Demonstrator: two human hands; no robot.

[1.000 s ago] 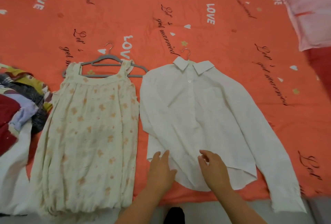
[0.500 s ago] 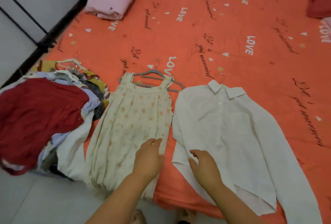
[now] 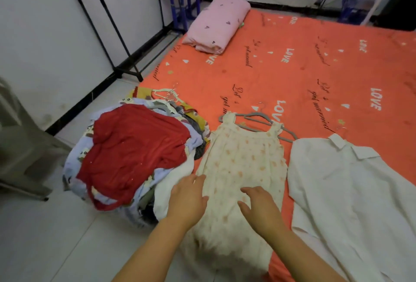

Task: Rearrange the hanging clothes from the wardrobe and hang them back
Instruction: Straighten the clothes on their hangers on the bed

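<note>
A cream sleeveless dress [image 3: 243, 164] with a pale orange print lies flat on the orange bedspread [image 3: 304, 74], still on its grey hanger [image 3: 261, 119]. To its right lies a white collared shirt [image 3: 351, 196], its metal hook just showing at the collar. At the bed's left corner sits a pile of clothes [image 3: 135, 153] with a red garment on top and several hangers at its far end. My left hand [image 3: 188, 200] hovers open over the dress's left edge beside the pile. My right hand [image 3: 258, 209] is open over the lower part of the dress.
A folded pink blanket [image 3: 218, 25] lies at the bed's far left corner. A black metal wardrobe frame [image 3: 108, 22] stands against the white wall on the left. A grey plastic stool [image 3: 20, 146] stands on the tiled floor at left. Blue rack legs [image 3: 180, 9] stand behind.
Both hands have shifted left, from the white shirt's hem across to the cream dress. My view has swung left and up, bringing the clothes pile, wall and wardrobe frame into sight.
</note>
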